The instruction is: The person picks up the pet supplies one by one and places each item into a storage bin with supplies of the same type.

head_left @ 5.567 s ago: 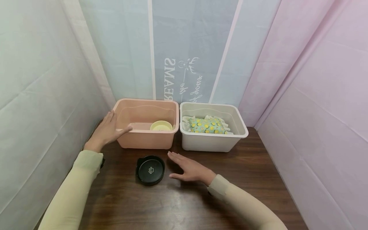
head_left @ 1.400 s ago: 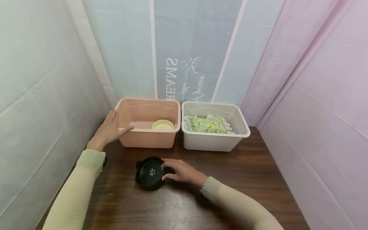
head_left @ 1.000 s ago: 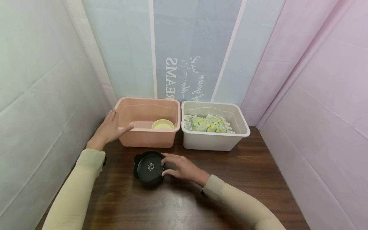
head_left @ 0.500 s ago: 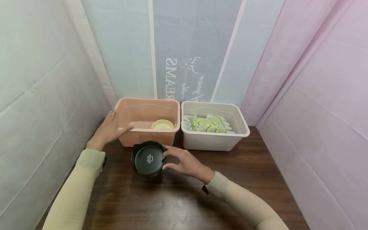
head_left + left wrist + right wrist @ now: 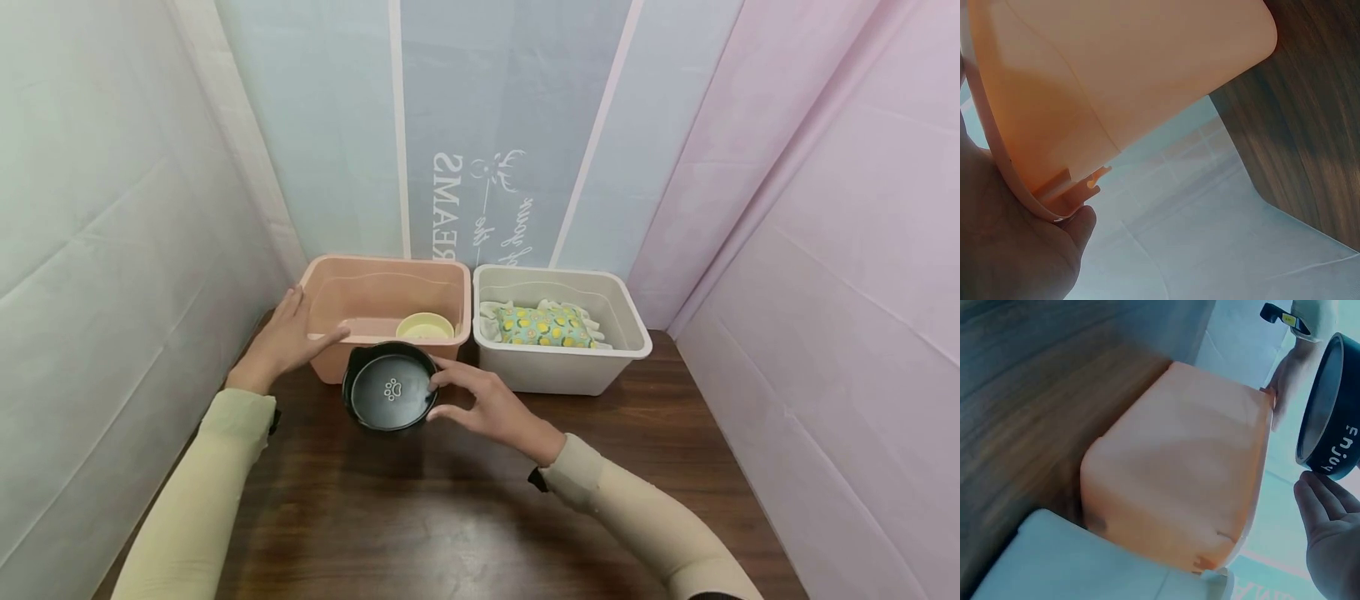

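Observation:
My right hand point(image 5: 491, 404) holds a black pet bowl point(image 5: 388, 396) by its right side, thumb below and fingers along the rim. The bowl hangs above the table, before the pink bin point(image 5: 330, 362), tilted so its paw-print inside faces me. White "Enjoy" lettering shows on the bowl's outer wall point(image 5: 1338, 440) in the right wrist view. My left hand point(image 5: 273, 343) rests on the pink bin's left rim with straight fingers; the left wrist view shows it against that rim. A pale yellow bowl point(image 5: 425, 326) lies inside the pink bin at the right.
A light grey bin point(image 5: 547, 372) stands to the right of the pink one. It contains a small lemon-print pillow point(image 5: 543, 327) with white ruffles. Both bins are on a dark wooden table point(image 5: 360, 533), with fabric walls at the back and both sides.
My right hand has gripped the black bowl, lifted it off the table and brought it towards the pink bin. The left hand stays on the bin's rim.

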Motion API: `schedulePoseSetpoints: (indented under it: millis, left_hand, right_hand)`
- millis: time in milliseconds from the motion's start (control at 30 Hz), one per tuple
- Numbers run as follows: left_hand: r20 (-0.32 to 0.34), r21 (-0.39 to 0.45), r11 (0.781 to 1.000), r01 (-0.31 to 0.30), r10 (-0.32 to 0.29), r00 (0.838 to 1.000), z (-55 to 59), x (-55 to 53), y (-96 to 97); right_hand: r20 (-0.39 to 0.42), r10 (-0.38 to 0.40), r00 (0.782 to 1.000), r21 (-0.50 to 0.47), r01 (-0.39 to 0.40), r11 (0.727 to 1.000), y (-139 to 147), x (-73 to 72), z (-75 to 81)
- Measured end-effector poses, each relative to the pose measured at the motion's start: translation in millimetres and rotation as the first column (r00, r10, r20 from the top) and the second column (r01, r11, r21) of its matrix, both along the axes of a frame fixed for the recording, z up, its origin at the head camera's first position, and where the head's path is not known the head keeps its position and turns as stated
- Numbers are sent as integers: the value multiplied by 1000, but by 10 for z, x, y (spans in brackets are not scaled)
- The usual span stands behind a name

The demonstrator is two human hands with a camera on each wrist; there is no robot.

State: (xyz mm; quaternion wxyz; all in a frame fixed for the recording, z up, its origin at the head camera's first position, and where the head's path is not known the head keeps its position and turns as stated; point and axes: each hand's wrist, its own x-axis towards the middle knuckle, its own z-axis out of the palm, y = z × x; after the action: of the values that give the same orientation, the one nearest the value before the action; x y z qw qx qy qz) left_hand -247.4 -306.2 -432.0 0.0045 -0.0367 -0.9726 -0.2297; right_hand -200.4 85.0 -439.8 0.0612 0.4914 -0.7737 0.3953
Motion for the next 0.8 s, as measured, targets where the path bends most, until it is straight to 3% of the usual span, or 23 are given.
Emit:
schedulePoseSetpoints:
  millis: [433,800]
  left_hand:
    - [12,18,1000,-1,1,1000,-39,-20,2]
    - [2,18,1000,-21,21,1000,-66,-34,17]
  right_hand:
    - [-65,-18,998,-71,13,997,-71,-198,68]
    - [-43,-63,997,-53,61,997,-126,-409,111]
